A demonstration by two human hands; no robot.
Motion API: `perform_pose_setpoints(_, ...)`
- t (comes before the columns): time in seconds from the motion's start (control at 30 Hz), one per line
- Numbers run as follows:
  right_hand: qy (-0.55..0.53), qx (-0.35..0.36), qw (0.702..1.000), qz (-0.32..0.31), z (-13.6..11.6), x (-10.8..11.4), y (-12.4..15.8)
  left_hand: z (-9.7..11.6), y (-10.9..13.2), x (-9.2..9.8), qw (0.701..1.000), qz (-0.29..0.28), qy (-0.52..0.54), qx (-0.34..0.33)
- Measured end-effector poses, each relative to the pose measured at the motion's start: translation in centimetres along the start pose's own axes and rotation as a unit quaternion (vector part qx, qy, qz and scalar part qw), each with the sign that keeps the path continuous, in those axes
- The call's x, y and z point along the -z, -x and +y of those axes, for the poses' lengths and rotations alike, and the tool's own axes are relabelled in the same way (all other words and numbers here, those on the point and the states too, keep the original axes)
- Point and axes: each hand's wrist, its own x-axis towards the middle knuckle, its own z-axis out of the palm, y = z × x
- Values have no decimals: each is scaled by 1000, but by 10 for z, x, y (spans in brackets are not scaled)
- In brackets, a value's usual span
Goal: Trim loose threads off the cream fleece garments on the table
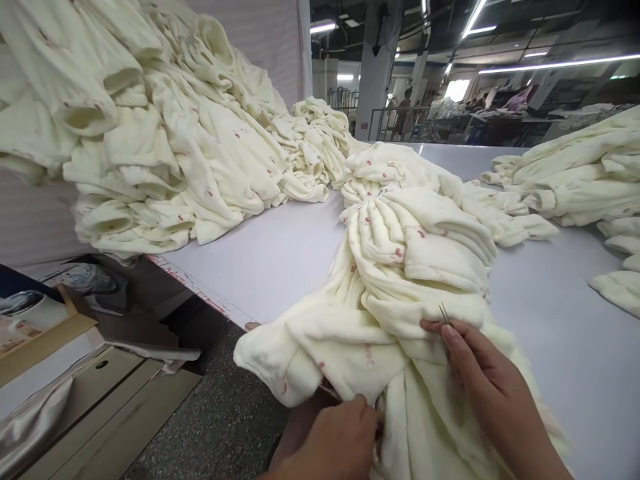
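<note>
While both hands work the cream bundle at the near edge, notes run left to right:

far-left heap: big pile of cream fleece garments stacked high on the counter, small red print on it, untouched.

lower left: cardboard box and shiny bags below counter level; print on the box too blurred to read.

left hand: closed, pinching the lower folds of the fleece bundle just at the counter edge.

bundle position: lies centre on the counter, bottom end draped over the near edge toward the person, folds bunched lengthwise.

right hand: fingers closed round a thin metal tool, looks like tweezers or thread snips, tips touching the bundle's top fold.

handling: judged soft, thick, floppy, light per piece; no stiffness, sags where unsupported; fuzzy nap, not slippery, could snag on the metal tips.

where to grip: best on a gathered fold or seam edge; flat surface gives little to pinch.

right side: more cream stacks, apart from the bundle.

labels/writing: none readable; no brand tag seen.
</note>
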Motion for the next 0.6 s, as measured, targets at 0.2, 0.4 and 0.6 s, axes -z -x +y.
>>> perform_pose_setpoints(0.2,32,15,999,32,6,-2,4,-5,-6,2,940,-50,338,-10)
perform_pose_setpoints(0.4,11,-21,999,29,37,13,-3,-2,14,45,753,14,658,-16)
perform_pose_setpoints(0.6,-54,35,998,7,11,4,45,16,7,23,718,-50,691,-64)
